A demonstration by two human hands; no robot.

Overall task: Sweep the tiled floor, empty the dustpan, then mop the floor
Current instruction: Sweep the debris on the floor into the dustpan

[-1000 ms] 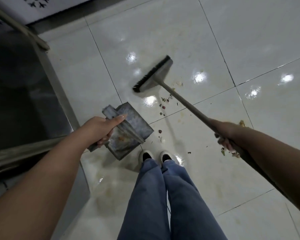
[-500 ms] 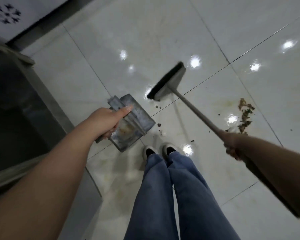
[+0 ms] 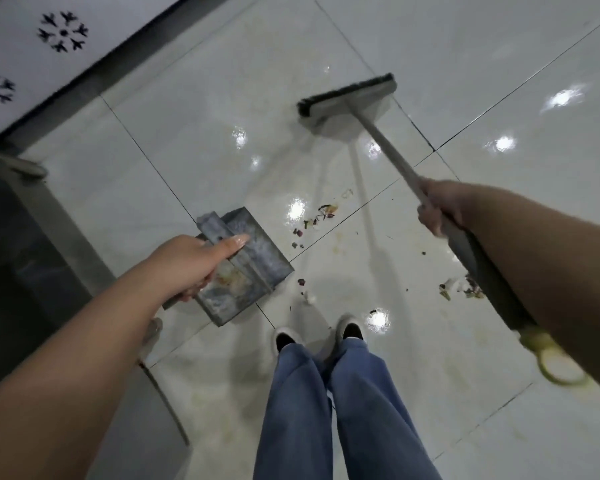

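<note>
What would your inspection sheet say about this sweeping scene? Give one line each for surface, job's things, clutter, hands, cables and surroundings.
Surface: glossy white tiled floor, faintly stained near the shoes.
Job's things: broom, bristles on the floor; metal dustpan, some dirt inside.
Clutter: debris scraps beside the dustpan; more scraps under the right forearm.
Hands: left hand grips the dustpan handle; right hand grips the broom handle.
Cables: nothing seen.
Surroundings: patterned white panel; dark metal-framed fixture.
</note>
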